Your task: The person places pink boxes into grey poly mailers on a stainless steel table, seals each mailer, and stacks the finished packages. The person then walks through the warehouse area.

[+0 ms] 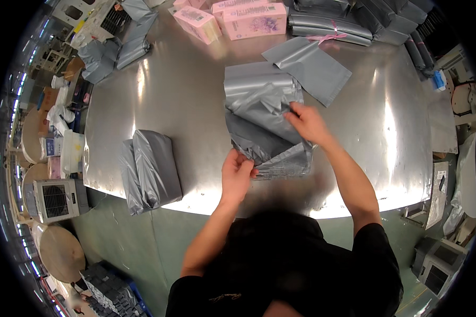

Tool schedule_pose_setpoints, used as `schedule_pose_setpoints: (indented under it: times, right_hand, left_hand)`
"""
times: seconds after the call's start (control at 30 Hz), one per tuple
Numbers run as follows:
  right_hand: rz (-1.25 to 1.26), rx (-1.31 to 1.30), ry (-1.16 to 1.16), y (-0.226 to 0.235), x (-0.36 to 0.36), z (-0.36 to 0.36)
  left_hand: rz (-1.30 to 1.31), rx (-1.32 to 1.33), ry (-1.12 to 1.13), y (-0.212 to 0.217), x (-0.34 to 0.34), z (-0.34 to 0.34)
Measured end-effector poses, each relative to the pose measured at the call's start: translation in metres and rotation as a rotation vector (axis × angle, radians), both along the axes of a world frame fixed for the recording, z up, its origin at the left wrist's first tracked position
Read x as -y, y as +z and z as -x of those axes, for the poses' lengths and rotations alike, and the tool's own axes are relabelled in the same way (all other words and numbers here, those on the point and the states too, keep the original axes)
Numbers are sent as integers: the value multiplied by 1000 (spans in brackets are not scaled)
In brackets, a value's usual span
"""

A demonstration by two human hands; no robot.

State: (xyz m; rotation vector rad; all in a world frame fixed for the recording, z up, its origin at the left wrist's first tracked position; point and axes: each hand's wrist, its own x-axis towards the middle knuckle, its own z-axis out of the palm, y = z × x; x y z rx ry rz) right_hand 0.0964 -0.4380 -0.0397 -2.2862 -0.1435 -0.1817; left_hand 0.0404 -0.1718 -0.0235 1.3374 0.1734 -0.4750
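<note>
In front of me on the metal table lies a stack of grey plastic mailing bags (256,87), with the upper one pulled partly open and crumpled. My left hand (238,171) pinches the near left edge of the open grey plastic bag (264,124). At the right side of the same bag, my right hand (307,122) grips its film with thumb and fingers closed. A dark fold shows between the two hands; what lies inside it cannot be made out. Just beyond, a flat grey bag (320,71) rests on the table.
Left on the metal table (195,105) stands a folded grey bundle (154,169). Pink printed boxes (254,21) sit at the far edge, beside grey rolls tied with pink ribbon (333,33). More grey bags (103,58) lie far left. An air cooler (58,201) stands beyond the table.
</note>
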Motion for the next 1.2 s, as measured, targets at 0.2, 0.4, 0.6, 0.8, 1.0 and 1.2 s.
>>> schedule_pose_setpoints:
  times: [0.2,0.4,0.6,0.8,1.0,1.2]
  right_hand:
    - [97,68,93,56,18,-22]
    - [136,7,215,30,-6,5]
    - [120,-26,91,21,1,6]
    - [132,106,73,41,13,-1]
    - [324,124,90,58,3,-14]
    - [614,0,280,22,-45,6]
  left_hand:
    - [-20,83,-25,33,-6,-25]
    - [234,-86,51,10,-21,-4]
    - [224,-175,81,28,-19,-14]
    - [187,-155,20,62,-18,-38]
    - [87,-339,-53,-6,-71,16]
    - [326,-652,281,-63,-77,50]
